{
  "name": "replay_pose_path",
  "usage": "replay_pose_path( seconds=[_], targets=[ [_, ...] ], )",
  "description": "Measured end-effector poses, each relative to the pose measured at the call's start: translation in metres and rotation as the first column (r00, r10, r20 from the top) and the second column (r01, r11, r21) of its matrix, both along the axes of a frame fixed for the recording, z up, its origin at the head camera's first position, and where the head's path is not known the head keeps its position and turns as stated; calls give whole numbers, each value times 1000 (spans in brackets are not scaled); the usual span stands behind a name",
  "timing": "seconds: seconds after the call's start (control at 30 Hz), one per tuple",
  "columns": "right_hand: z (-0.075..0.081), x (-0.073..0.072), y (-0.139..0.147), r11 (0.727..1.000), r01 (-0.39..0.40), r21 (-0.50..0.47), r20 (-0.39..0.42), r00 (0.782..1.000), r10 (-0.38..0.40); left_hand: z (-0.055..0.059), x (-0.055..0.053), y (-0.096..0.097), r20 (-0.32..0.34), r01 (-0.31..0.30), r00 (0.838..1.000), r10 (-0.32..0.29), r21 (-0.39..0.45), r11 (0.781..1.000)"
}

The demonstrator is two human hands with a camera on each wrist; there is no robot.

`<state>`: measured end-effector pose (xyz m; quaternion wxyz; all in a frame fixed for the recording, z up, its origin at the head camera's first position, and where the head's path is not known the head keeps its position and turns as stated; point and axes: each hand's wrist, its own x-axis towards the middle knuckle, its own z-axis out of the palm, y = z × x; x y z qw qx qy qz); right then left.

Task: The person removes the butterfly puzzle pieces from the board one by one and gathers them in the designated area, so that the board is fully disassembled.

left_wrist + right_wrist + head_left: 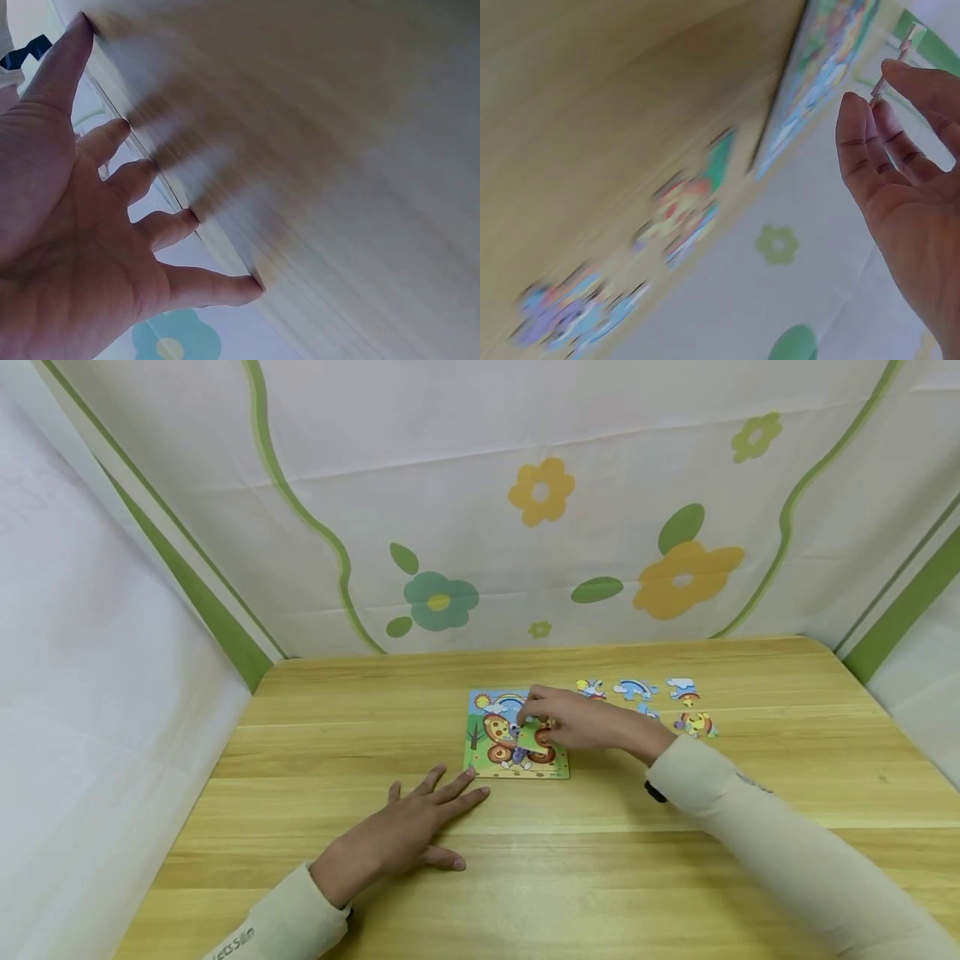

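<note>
A picture puzzle board [480,766] lies on the table, showing a sun, a rainbow, a tree and a butterfly with round-patterned wings. Over its right half, my right hand [573,718] pinches a mostly green puzzle piece [531,737] between thumb and fingers. The right wrist view catches that piece [906,51] edge-on and raised in the fingertips. My left hand [408,828] rests on the tabletop with fingers spread, fingertips right at the board's lower left corner. From the left wrist, the palm [75,225] appears with nothing in it.
Several loose puzzle pieces lie to the right of the board, among them a rainbow piece [637,690], a cloud piece [682,687] and a yellow-and-red piece [696,724]. Behind the wooden table [337,718] hangs a white curtain [450,510] printed with flowers.
</note>
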<state>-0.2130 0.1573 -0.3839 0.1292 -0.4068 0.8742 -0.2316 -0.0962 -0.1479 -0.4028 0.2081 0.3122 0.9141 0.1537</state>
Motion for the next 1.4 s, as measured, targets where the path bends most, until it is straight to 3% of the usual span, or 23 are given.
replay_pose_path(
  seconds=[0.3, 0.67, 0.9, 1.4],
  targets=[
    [-10, 4, 44, 1000, 18, 8, -3, 1000, -18, 2, 0, -1, 6, 0, 1000, 0, 8, 1000],
    [-17, 16, 73, 998, 11, 58, -33, 999, -9, 1, 0, -1, 4, -5, 1000, 5, 4, 1000],
    [-22, 20, 83, 996, -7, 93, -90, 996, 15, 1, 0, 0, 7, -9, 1000, 9, 0, 1000],
    [-22, 22, 86, 996, 1, 87, -79, 997, 6, -1, 0, 1, 2, -16, 1000, 16, -3, 1000]
  ],
)
